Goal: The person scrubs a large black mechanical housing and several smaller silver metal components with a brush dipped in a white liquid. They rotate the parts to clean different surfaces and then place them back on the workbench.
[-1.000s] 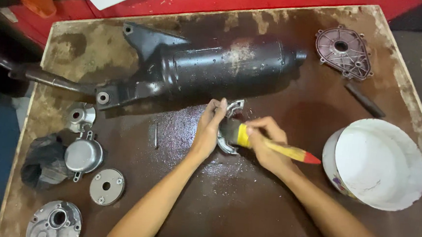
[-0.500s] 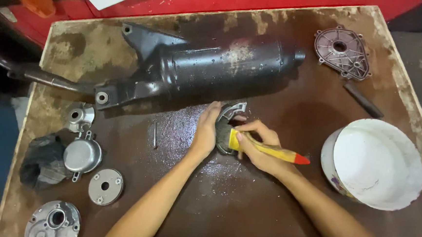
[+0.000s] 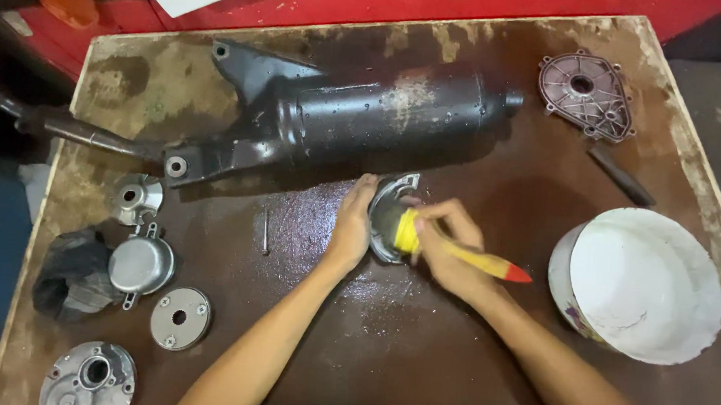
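My left hand grips a curved grey metal part and stands it on edge on the wet brown table. My right hand holds a paintbrush with a yellow handle and a red tip. Its dark bristles press into the inside of the metal part. A long black exhaust muffler lies just behind both hands.
A white bucket stands at the right. Behind it lie a pinkish ribbed cover and a dark flat tool. At the left lie silver covers, a round disc, a dark rag and a small nail.
The brush has moved left and deeper into the metal part, its bristles now mostly hidden inside. My left hand has tilted the part slightly.
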